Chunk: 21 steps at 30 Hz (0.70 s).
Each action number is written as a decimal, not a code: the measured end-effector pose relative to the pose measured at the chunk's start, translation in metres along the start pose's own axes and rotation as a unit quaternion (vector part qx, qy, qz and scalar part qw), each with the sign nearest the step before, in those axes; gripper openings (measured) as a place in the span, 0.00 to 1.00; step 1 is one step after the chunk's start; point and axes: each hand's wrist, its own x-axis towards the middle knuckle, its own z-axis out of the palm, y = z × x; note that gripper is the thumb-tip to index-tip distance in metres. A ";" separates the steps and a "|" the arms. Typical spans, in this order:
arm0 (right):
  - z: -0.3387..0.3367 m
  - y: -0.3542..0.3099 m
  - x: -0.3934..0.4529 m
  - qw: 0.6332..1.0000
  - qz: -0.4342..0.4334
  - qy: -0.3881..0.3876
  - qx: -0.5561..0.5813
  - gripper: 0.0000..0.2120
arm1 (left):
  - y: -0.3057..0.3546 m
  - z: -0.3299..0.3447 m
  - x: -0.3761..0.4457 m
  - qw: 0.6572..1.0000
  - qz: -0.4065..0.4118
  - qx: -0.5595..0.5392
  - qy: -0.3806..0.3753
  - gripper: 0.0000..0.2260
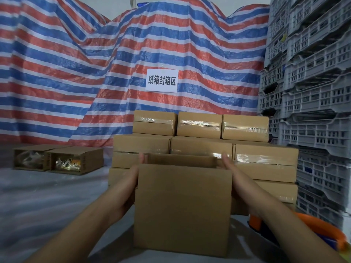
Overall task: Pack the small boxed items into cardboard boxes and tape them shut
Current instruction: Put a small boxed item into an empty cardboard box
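Fingers straight and together on both sides: my left hand (131, 185) presses flat against the left wall of the box (182, 207), my right hand (234, 177) against its right wall, so I carry it between the palms. Just behind the box sits the stack (207, 141) of taped cartons. Well left of the box lie two open cartons (57, 158) with packets inside. Right of it, grey crates (311, 92) rise, and an orange tape gun (256, 223) lies near my right forearm.
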 end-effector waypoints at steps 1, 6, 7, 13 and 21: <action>-0.003 -0.001 0.001 1.000 0.004 -0.014 0.009 0.45 | 0.001 -0.002 0.000 1.000 0.003 -0.002 -0.011 0.29; -0.020 -0.003 -0.006 0.991 -0.018 -0.136 0.011 0.44 | 0.001 -0.014 -0.001 0.997 0.024 -0.013 -0.073 0.34; -0.023 -0.003 -0.008 0.988 -0.030 -0.152 0.014 0.44 | -0.001 -0.016 -0.001 0.996 0.030 -0.029 -0.080 0.35; -0.032 0.003 -0.007 0.975 -0.066 -0.206 -0.050 0.45 | -0.002 -0.019 0.003 0.993 0.027 -0.010 -0.111 0.30; -0.019 0.003 -0.002 0.986 -0.095 -0.108 -0.085 0.10 | -0.003 -0.013 0.006 0.997 0.012 0.056 -0.049 0.15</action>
